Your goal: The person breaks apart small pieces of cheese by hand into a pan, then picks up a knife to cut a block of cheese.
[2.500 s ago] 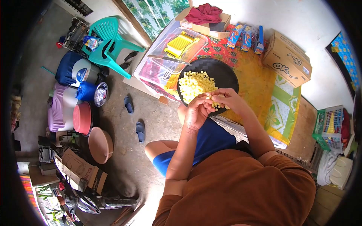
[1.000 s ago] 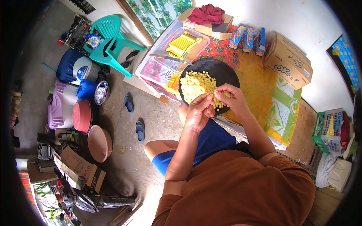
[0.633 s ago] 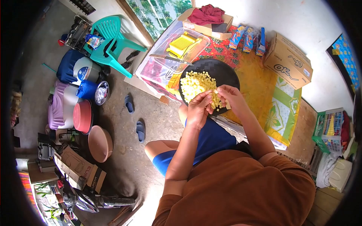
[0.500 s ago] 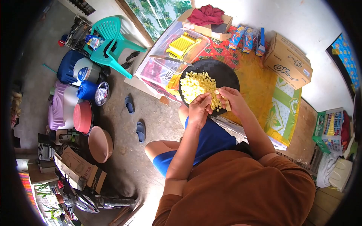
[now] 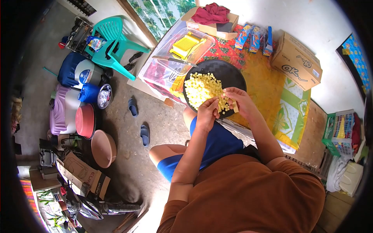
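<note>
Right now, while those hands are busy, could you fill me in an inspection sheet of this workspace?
Surface: table with patterned coverings.
Job's things: pale yellow cubes heaped on a round black tray.
Clutter: knife lying across a clear container; yellow slatted tool; "OK" carton; open cardboard box with dark red cloth.
Hands: left hand and right hand over the tray's near side; pale strip by the right; grip unclear.
Cables: nothing seen.
Surroundings: green chair, peach basin, slippers on the floor.
</note>
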### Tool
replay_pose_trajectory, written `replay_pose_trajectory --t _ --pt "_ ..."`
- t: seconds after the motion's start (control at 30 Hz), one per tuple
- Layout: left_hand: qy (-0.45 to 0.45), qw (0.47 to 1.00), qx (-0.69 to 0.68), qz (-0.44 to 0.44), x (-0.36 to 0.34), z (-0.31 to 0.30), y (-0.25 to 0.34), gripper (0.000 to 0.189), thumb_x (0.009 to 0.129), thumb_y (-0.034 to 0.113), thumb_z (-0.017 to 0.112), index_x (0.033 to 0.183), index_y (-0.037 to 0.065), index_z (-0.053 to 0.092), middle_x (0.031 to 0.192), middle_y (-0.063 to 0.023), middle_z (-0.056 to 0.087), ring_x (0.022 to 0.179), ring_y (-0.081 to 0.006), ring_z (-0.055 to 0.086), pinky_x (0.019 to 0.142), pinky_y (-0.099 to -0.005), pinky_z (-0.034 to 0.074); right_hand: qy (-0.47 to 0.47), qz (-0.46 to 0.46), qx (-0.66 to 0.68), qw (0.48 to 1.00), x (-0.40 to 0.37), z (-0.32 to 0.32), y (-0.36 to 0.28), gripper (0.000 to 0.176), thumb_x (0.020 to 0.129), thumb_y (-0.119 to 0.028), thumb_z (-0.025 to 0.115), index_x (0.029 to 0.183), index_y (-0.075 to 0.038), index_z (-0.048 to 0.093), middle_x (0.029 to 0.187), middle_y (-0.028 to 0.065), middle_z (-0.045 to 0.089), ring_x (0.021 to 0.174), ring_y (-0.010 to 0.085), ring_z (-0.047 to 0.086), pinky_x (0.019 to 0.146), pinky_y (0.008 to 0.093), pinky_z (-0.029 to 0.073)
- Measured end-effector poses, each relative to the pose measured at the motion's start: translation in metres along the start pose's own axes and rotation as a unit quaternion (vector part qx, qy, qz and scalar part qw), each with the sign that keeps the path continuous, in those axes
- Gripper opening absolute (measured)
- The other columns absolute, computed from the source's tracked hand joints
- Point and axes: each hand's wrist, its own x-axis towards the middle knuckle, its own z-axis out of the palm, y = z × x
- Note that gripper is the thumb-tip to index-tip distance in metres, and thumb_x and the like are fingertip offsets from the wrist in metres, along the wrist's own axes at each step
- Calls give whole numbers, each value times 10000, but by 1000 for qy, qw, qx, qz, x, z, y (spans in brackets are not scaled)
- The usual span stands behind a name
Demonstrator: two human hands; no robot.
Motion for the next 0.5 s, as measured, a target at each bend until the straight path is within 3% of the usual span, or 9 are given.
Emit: replay_pose_trajectory --t 0.13,0.33,0.5 --pt "4 1000 6 2 2 -1 -2 260 907 122 619 1118 -24 581 708 13 524 520 -56 436 463 -226 383 8 -15 0 1000 5 -4 4 162 868 -135 648 994 -36 626 897 62 679 593 52 518 496 214 446" --pt "24 1000 -5 -6 -1 2 0 234 913 162 623 1076 -4 596 682 14 517 515 -62 435 466 -236 384 21 16 -8 1000 5 -9 5 213 912 -166 599 1089 -49 615 949 46 674 728 77 598 618 232 510" --pt "33 999 -14 -15 -3 3 2 213 920 188 619 1038 12 602 666 14 514 510 -65 434 466 -243 382 30 26 29 999 5 -6 4 203 921 -187 595 1065 -47 628 948 59 674 778 107 632 639 262 541"
